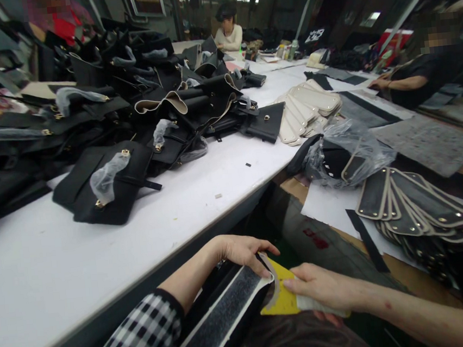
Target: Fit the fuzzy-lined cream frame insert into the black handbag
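1. The left hand point(245, 251) is closed over the far end of a long black piece point(224, 316) with white edges, its thumb pressing from above.
2. The right hand point(324, 287) grips a yellow flat tool point(283, 286), which meets this same end; the fingers hide part of the tool.
3. The black piece lies low before the person, just beside the edge of the white table point(41, 279), and the left hand covers some of its end.
4. On the table, the nearest black bag point(72, 180) lies flat, its handle wrapped in clear plastic; behind it, a big heap of black bags point(207, 91) takes much of the surface.
5. To the right of the heap there are cream panels point(310, 103), overlapping, and near them a crumpled plastic bag point(360, 147).
6. Closer on the right, pale-edged dark panels point(418, 204) are fanned out, with a black strip point(367, 239) beside them.
7. One co-worker point(418, 71) is at right, another person point(230, 37) far behind.
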`<state>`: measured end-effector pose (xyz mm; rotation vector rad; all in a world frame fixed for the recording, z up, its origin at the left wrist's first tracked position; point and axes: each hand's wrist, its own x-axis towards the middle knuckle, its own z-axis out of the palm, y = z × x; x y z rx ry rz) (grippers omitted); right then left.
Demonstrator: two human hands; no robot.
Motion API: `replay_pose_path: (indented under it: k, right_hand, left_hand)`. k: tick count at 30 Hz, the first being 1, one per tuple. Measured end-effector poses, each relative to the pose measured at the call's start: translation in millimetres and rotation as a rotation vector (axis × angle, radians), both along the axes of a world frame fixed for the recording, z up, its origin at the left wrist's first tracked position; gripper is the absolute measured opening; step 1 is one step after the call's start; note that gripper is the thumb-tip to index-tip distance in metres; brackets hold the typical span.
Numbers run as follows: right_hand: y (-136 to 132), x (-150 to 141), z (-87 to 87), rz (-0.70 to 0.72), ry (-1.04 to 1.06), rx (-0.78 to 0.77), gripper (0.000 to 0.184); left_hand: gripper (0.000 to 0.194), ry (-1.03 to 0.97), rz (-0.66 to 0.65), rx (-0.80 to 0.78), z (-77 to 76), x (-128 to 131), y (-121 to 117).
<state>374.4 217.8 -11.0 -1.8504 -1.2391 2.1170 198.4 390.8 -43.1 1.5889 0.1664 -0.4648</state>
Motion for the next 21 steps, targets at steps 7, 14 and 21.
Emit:
replay_pose_path:
  k: [7, 14, 21]
  right_hand:
    - [-4.2, -8.4, 0.5, -0.047, 0.011, -0.042, 0.046]
    - [-4.8, -25.9, 6.9, -0.146, 0.067, -0.148, 0.043]
    - [-12.4, -41.4, 4.7, -0.266, 0.066, -0.183, 0.042]
  left_hand:
    - [0.090, -0.002, -0.015, 0.005, 0.3, 0.4, 0.4]
    - [0.099, 0.011, 0.013, -0.031, 0.2, -0.5, 0.8]
    - [0.106, 0.041, 0.054, -0.116, 2.5, -2.2, -1.2]
